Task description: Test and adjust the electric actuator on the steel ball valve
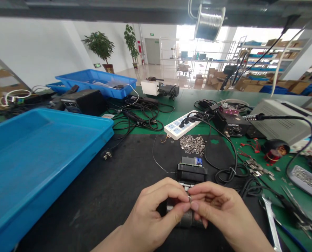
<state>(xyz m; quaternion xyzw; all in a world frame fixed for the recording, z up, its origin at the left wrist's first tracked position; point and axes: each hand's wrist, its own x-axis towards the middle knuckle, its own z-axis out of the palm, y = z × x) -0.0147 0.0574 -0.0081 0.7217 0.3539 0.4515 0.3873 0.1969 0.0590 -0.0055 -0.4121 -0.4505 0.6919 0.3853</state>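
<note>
My left hand (153,213) and my right hand (221,210) meet at the front of the black mat. Between their fingertips is a small metal ring (189,199), which looks like a washer; both hands pinch it. Directly beneath and behind them is a motor-like unit with a black housing (192,173), a circuit board and a blue part on top. Its grey cylindrical body (185,221) is mostly hidden by my fingers. Beyond the unit lies a loose pile of small metal washers and nuts (192,144).
A large blue tray (111,127) takes up the left side. Behind the pile stands a white power strip (169,134) with plugged cables. Soldering station (233,127), wrench (271,222), tweezers (294,199) and metal clips (257,168) are on the right. A solder spool (210,22) hangs overhead.
</note>
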